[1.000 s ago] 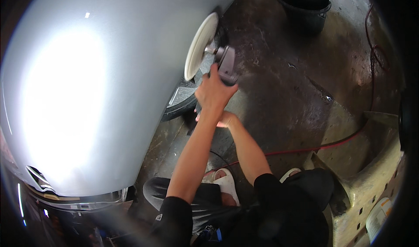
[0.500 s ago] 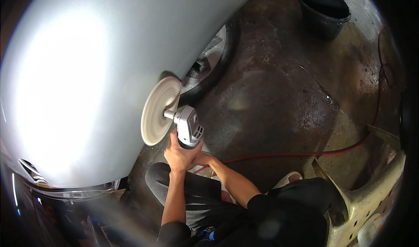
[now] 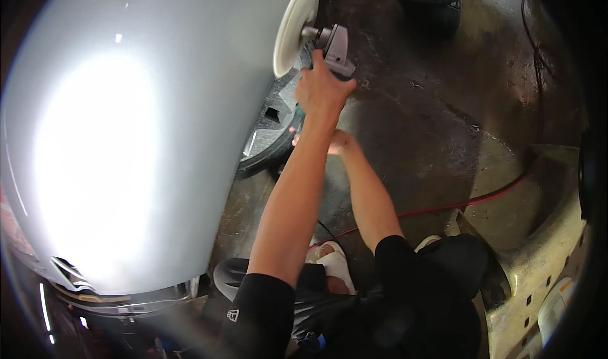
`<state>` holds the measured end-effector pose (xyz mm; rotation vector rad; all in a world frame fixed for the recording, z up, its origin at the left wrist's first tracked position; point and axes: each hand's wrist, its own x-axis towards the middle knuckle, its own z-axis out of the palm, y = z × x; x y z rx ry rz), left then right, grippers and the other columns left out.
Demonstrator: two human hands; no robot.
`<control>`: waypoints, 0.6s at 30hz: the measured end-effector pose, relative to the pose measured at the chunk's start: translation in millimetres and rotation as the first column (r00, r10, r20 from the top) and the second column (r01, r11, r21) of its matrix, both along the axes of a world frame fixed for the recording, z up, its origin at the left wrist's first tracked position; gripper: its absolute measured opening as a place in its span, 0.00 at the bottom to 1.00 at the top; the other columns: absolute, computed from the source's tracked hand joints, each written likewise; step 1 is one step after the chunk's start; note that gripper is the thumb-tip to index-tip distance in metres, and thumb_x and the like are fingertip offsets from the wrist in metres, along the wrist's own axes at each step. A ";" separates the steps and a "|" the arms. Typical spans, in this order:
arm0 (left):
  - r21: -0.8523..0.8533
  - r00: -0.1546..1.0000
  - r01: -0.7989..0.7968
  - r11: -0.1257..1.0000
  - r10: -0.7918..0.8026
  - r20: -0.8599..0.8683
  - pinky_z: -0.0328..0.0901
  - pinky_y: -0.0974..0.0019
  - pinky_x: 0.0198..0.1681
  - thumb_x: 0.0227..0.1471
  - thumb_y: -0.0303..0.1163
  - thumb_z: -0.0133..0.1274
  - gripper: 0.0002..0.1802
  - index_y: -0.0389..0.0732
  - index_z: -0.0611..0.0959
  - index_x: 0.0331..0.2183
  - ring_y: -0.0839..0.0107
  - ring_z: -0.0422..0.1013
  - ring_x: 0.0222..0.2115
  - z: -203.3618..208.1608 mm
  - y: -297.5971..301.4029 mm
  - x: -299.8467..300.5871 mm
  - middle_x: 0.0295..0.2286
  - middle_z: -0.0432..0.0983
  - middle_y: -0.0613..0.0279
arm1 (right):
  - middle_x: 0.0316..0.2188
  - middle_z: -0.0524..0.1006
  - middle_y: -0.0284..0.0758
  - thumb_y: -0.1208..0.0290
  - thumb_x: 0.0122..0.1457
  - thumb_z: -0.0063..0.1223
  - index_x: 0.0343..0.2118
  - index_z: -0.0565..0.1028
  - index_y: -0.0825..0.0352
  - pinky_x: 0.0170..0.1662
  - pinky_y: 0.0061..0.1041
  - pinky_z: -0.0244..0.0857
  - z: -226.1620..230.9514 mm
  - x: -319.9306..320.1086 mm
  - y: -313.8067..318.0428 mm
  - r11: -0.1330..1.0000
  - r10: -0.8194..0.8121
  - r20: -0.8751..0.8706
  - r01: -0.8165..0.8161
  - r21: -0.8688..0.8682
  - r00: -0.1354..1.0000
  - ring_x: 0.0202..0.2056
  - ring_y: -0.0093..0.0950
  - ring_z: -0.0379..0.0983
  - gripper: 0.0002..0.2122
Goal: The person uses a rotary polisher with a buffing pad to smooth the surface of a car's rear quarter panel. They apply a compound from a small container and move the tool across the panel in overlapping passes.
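Note:
Both my hands are on a polisher (image 3: 338, 44) with a grey head, a dark green body and a large round pale pad (image 3: 296, 29). My left hand (image 3: 321, 91) is wrapped round the body just behind the head. Lower down, my right hand (image 3: 339, 142) grips the rear part; my left forearm hides some of its fingers. The pad stands on edge by the border of a shiny silver-grey car panel (image 3: 196, 137), above the wheel (image 3: 278, 115). Whether it touches the panel, I cannot tell.
A black bucket (image 3: 437, 18) stands on the wet, stained floor at the far right. A red hose (image 3: 484, 197) runs across the floor. At the lower right is a pale yellowish moulded piece (image 3: 532, 283) with holes. My feet wear white sandals (image 3: 339, 267).
Both hands have carried the polisher away from me and to the right, along the panel's edge past the wheel. My arms are stretched further out, and the view has shifted slightly.

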<state>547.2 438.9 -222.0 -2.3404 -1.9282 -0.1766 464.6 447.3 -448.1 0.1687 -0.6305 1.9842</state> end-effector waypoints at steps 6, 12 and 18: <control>-0.054 0.994 0.000 0.999 -0.005 -0.107 0.74 0.51 0.42 0.34 0.50 0.71 0.48 0.47 0.65 0.53 0.45 0.78 0.39 -6.1 10.9 30.6 0.39 0.76 0.41 | 0.46 0.80 0.37 0.79 0.50 0.64 0.53 0.73 0.70 0.54 0.36 0.67 -41.1 10.1 20.3 0.997 0.048 -0.065 -0.052 -0.064 0.997 0.48 0.33 0.76 0.25; -0.039 0.985 -0.109 0.993 0.102 -0.140 0.73 0.47 0.41 0.34 0.52 0.70 0.47 0.47 0.66 0.53 0.44 0.78 0.38 -12.7 -32.5 -49.9 0.41 0.76 0.42 | 0.47 0.80 0.40 0.76 0.47 0.67 0.50 0.75 0.75 0.58 0.32 0.63 -14.7 -69.6 -42.9 0.990 0.125 0.178 -0.110 -0.092 0.976 0.50 0.32 0.75 0.25; 0.036 0.984 -0.150 0.988 0.153 -0.090 0.73 0.48 0.38 0.32 0.53 0.72 0.47 0.48 0.69 0.52 0.49 0.78 0.37 -13.8 -108.2 -150.9 0.41 0.78 0.50 | 0.56 0.72 0.47 0.60 0.38 0.75 0.63 0.59 0.76 0.59 0.34 0.61 -31.2 -159.7 -123.0 0.978 0.097 0.553 -0.183 0.101 0.828 0.57 0.38 0.68 0.50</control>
